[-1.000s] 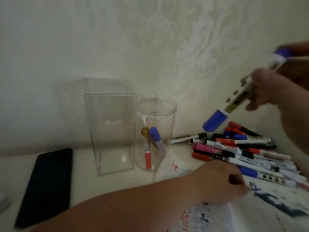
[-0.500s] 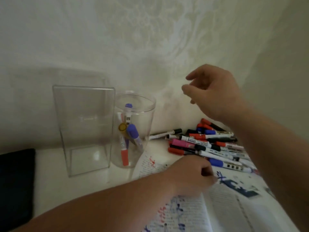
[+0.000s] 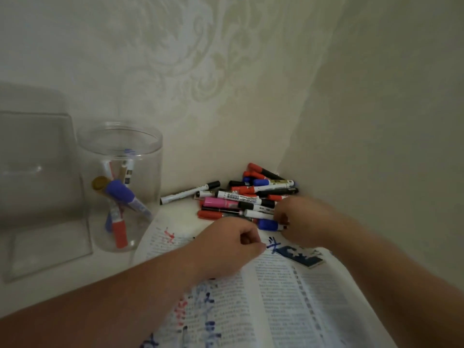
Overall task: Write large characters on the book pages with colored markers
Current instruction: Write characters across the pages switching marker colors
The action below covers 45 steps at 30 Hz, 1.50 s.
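An open book with printed text and large red and blue marker characters lies at the front. My left hand rests on its left page as a closed fist, holding nothing I can see. A pile of markers in red, blue, black and pink lies behind the book in the wall corner. My right hand is down on the pile's right side. Its fingers curl around a blue-capped marker that lies at the pile's near edge.
A round clear jar at the left holds several markers, one with a purple cap. A clear rectangular box stands left of the jar. Walls close the back and the right side.
My right hand dropped a blue marker into the jar, then came down from mid-air onto the marker pile. My left hand stayed on the book. The view shifted right.
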Motion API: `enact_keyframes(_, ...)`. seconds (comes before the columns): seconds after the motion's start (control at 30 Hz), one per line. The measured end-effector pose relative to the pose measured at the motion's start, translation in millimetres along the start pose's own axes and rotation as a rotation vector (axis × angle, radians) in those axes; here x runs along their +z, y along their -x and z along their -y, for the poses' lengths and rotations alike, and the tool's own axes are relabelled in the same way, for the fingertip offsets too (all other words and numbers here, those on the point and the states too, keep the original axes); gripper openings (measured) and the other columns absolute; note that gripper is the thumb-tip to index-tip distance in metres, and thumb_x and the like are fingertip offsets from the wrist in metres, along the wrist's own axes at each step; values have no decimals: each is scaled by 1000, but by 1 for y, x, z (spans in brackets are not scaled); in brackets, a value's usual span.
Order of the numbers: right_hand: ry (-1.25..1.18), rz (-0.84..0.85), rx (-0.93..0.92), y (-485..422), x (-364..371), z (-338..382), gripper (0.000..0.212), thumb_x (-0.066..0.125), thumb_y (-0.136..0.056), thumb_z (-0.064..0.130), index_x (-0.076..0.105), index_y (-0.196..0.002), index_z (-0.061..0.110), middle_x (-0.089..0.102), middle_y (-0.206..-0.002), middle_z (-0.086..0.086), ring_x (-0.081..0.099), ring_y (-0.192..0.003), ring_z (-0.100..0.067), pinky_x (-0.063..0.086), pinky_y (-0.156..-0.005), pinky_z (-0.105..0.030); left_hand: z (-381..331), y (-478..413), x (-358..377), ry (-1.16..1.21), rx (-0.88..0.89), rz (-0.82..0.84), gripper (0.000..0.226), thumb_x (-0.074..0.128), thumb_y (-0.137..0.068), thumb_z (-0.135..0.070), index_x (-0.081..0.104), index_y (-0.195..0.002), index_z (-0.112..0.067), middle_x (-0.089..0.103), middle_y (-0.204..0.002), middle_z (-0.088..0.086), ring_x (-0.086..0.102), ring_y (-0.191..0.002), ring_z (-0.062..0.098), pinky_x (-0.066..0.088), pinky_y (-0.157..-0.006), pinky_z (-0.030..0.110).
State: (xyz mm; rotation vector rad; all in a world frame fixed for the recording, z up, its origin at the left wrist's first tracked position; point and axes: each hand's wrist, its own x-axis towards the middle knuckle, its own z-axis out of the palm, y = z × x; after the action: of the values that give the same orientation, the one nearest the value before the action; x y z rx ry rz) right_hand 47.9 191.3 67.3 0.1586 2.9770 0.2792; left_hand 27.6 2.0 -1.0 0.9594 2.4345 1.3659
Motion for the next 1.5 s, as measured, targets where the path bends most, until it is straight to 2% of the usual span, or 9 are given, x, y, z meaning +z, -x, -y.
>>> enact_keyframes(0.17,-25,-30,-15,7,4,1,22,67,-86,22,64,-107,29,58,-100,6,52,-83,-13,46,-69,-27,-2,0,-2,118,-28,-88,11,73,-91,-30,71,-80,-26,69,-70,-7,56,-57,-2,48,-54,16)
enact_keyframes(0.47,-203,-171,-93,8,29,-18,17,69,-84,40,55,-91,32,57,-93,9,54,-85,-14,52,-75,-32,-1,-3,-1,189,-56,-178,9,72,-91,-18,72,-86,-26,72,-76,-3,60,-63,4,52,-63,23)
enact_keyframes(0.67,-342,-271,-313,21,30,-27,31,62,-96,41,64,-127,40,68,-115,16,59,-103,-9,52,-87,-34,2,1,5,64,62,-225,37,75,-85,-39,55,-115,-48,61,-101,-16,60,-81,7,51,-70,20)
enact_keyframes(0.77,-372,-245,-468,29,33,-18,33,60,-97,47,66,-130,42,72,-104,14,64,-90,-8,55,-76,-38,0,1,6,-206,193,-163,46,57,-86,-67,50,-127,-49,53,-112,-28,54,-104,0,47,-79,17)
enact_keyframes(0.87,-633,-236,-499,34,36,-19,26,71,-92,26,73,-116,36,73,-98,17,67,-87,-5,56,-76,-32,-3,0,6,-438,285,-130,36,44,-95,-60,57,-124,-42,53,-105,-32,50,-105,-4,40,-82,16)
enact_keyframes(1.0,-1047,-189,-389,37,33,-33,28,78,-83,4,74,-96,28,75,-85,8,68,-68,-3,55,-64,-22,-6,3,8,-396,288,-107,33,37,-104,-44,52,-133,-38,52,-110,-27,49,-107,-7,34,-89,5)
enact_keyframes(1.13,-1385,-193,-364,39,31,-28,16,78,-80,24,74,-91,14,67,-66,-6,54,-54,-26,47,-52,-38,-12,7,10,-257,209,-21,29,29,-95,-55,35,-123,-60,54,-114,-29,49,-110,-11,36,-86,2)
enact_keyframes(1.27,-1492,-175,-446,38,39,-7,10,72,-91,16,68,-96,9,61,-63,-3,52,-52,-21,45,-49,-34,-14,9,6,-149,245,-24,25,35,-96,-55,50,-114,-47,61,-103,-20,61,-95,4,46,-77,14)
enact_keyframes(1.5,-1655,-194,-467,37,42,2,21,71,-82,19,64,-94,4,59,-63,-5,45,-50,-19,39,-44,-23,-20,8,4,-83,259,-73,14,45,-95,-48,56,-102,-44,65,-91,-22,63,-82,2,43,-66,9)
